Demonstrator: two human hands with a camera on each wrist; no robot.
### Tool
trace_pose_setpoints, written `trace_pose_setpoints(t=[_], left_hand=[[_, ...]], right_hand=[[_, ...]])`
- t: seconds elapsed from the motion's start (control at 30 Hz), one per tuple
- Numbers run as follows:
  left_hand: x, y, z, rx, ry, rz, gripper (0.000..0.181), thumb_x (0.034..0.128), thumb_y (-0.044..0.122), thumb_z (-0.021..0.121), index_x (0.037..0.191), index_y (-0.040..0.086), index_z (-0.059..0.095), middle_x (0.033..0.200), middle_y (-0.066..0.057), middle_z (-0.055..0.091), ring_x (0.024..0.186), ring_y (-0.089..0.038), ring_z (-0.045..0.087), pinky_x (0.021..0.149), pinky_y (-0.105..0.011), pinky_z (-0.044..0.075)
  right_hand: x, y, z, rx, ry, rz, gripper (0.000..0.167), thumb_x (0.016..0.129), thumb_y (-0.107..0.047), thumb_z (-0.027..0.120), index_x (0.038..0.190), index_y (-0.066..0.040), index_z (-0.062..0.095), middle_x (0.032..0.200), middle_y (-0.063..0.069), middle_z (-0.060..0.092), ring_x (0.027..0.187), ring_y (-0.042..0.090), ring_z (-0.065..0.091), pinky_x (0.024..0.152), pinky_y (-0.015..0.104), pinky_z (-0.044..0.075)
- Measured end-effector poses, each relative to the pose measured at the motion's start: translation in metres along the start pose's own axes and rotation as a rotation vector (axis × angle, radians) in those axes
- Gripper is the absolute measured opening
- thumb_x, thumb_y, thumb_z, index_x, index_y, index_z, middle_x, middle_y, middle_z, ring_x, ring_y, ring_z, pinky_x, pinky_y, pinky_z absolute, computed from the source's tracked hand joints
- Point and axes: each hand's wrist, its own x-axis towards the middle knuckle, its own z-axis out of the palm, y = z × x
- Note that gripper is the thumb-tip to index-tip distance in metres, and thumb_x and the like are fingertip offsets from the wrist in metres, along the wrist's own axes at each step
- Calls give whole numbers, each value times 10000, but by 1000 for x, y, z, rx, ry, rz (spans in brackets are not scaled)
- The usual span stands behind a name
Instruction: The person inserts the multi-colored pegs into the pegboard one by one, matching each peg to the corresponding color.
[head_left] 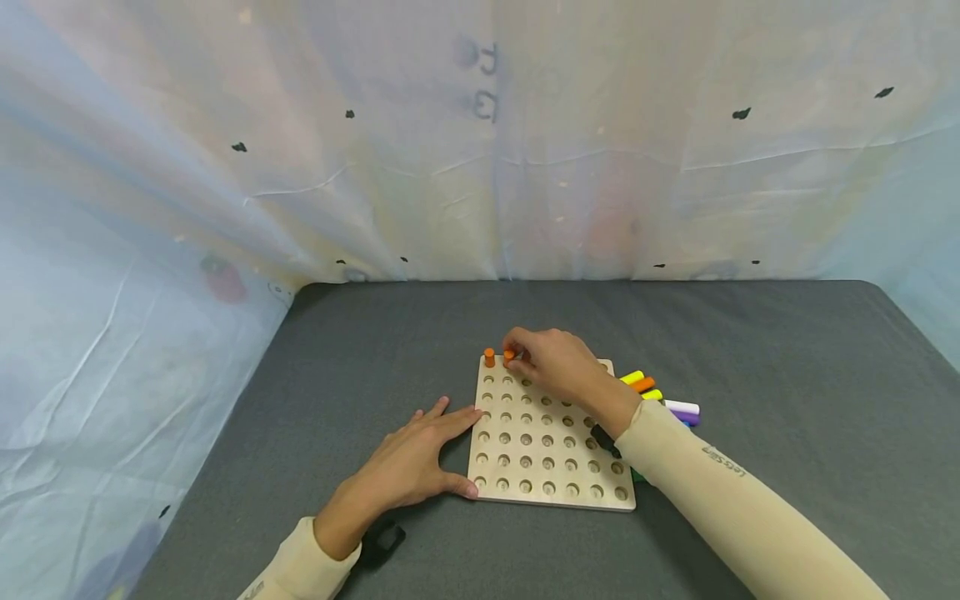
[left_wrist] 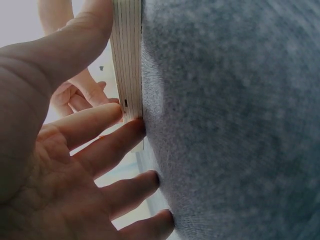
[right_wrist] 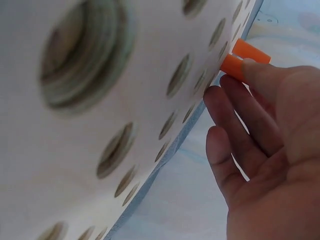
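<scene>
Pale layered wood forms a holed board (head_left: 537, 451), lower centre of the frame. The right hand (head_left: 557, 360) has an orange peg (right_wrist: 233, 67) in its grip at the top edge, beside a second peg (head_left: 489, 358); the left hand (head_left: 408, 458), fingers spread, touches the left edge. Sleeve lettering (head_left: 723, 461) is illegible; grey desk (head_left: 795, 408) extends either side.

The pegboard (head_left: 515, 428) is showing pale wood gridded with holes. At its eleven o'clock, two pegs (head_left: 489, 358) are showing orange; toward three, clustered pegs (head_left: 682, 407) are mixing yellow, orange, white and purple. The cloth (head_left: 412, 333) is looking grey, the sleeves (head_left: 701, 492) cream, dark-lettered.
</scene>
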Motion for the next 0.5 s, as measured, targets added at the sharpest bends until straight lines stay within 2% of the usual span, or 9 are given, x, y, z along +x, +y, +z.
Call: trace_pose_setpoints(t=[0.13,0.33,0.5], left_hand=[[0,0,-1,-2,-3,0,977,651,511,871,1508,382,420,1583,115,395,1533,-307,234,1050,-754,296],[2,0,-1,-3,-3,11,971,653,505,872,1506,368,429,1579,118,400,1535,-297,235,1097,-709,288],[3,0,0,-11,0,12,973,647,513,874,1504,367,434,1577,114,405,1534,-303,237,1084,-721,291]], right_hand=[[1,1,-1,11,-15,3,246,979,-266,651,1207,-174,669,997,-21,736,822,108,679,719,325,550],[-5,4,-12,42,-6,11,318,981,-266,647,1288,-184,635,1150,-12,732,952,137,704,789,369,565],[-22,25,-32,-39,22,-21,341,976,-271,653,1298,-159,630,1177,13,726,971,178,705,805,409,562]])
